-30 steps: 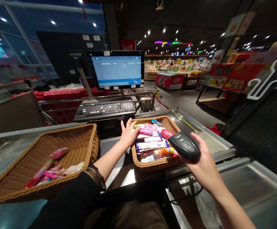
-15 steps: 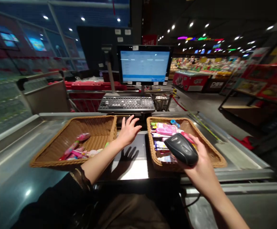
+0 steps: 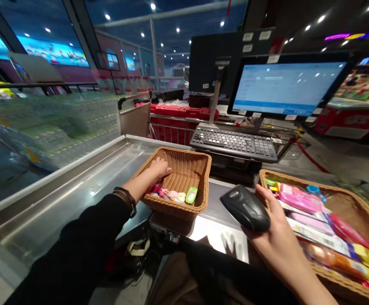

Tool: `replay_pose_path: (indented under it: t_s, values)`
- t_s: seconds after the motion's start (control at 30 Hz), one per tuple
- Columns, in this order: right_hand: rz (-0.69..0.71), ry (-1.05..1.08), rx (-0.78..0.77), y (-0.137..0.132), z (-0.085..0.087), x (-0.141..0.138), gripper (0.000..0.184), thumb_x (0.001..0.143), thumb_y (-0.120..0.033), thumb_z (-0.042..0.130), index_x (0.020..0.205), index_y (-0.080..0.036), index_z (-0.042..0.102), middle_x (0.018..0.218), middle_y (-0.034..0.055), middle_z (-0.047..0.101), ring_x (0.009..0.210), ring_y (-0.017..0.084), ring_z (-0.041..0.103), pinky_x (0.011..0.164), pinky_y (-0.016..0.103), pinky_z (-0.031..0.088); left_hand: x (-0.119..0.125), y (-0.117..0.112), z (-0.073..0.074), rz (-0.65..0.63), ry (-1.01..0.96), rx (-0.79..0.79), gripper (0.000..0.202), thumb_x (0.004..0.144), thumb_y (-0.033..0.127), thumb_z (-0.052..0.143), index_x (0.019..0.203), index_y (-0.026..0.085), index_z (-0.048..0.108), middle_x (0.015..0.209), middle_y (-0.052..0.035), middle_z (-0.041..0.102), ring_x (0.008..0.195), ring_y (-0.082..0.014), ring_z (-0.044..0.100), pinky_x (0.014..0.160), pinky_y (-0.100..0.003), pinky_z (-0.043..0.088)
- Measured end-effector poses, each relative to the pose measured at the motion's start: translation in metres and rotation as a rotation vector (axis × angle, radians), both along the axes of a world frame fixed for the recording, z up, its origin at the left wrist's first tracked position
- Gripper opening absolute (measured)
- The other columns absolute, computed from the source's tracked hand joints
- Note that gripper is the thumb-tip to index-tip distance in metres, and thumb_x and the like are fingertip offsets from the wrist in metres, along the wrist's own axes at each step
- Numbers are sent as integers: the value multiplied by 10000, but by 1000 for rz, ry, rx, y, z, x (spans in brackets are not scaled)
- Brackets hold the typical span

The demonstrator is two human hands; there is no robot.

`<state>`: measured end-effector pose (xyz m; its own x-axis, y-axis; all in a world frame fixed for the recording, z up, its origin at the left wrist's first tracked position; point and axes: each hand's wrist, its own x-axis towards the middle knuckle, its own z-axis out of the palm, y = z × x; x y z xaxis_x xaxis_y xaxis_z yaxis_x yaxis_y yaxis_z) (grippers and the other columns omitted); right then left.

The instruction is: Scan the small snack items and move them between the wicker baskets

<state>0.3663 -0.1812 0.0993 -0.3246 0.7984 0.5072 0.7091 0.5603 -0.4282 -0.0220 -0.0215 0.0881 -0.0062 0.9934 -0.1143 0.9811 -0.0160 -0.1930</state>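
My left hand (image 3: 159, 167) reaches into the left wicker basket (image 3: 206, 186), fingers curled over a small pink-wrapped item (image 3: 169, 170) that shows only at its edge. Below it in that basket lie several pink packets (image 3: 160, 192) and a green packaged item (image 3: 191, 195). In my right hand (image 3: 275, 226) is a black handheld barcode scanner (image 3: 246, 208), held above the metal counter. Close by on the right, the second wicker basket (image 3: 340, 186) holds a pink packaged item (image 3: 299, 198), a red one (image 3: 348, 230) and several other packets.
A keyboard (image 3: 233, 142) and a lit monitor (image 3: 288, 87) stand beyond the baskets. The counter's raised metal edge (image 3: 60, 169) runs along the left. Behind it are a trolley handle (image 3: 135, 118) and a red crate (image 3: 184, 111).
The view has turned left. My left hand has moved from between the baskets into the left one, its spread fingers now curled. The scanner stays in my right hand.
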Motion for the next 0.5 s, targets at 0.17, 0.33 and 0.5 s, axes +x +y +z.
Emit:
replay_pose_path:
  t_s: [0.17, 0.33, 0.5]
  values:
    - [34, -11, -58, 2, -2, -38, 392, 821, -228, 594, 1208, -247, 655, 1587, 127, 300, 1480, 413, 303, 1128, 652, 382, -4, 31, -24, 46, 6, -77, 370, 855, 393, 615, 1057, 125, 770, 1175, -226, 693, 1176, -372, 527, 974, -462, 395]
    - [30, 72, -105, 3, -5, -59, 339, 830, -217, 567, 1150, -218, 676, 1564, 146, 334, 1476, 413, 318, 1155, 669, 338, 2, 38, -51, 61, -8, -5, 389, 901, 333, 528, 1202, 202, 737, 1369, -219, 594, 1322, -391, 400, 1055, -566, 245]
    - [42, 69, -127, 10, -4, -62, 308, 827, -220, 588, 1115, -204, 694, 1561, 161, 352, 1464, 404, 351, 1158, 637, 359, -2, 38, -56, 53, -77, 51, 431, 919, 340, 496, 1255, 171, 706, 1402, -239, 548, 1382, -434, 327, 1089, -637, 186]
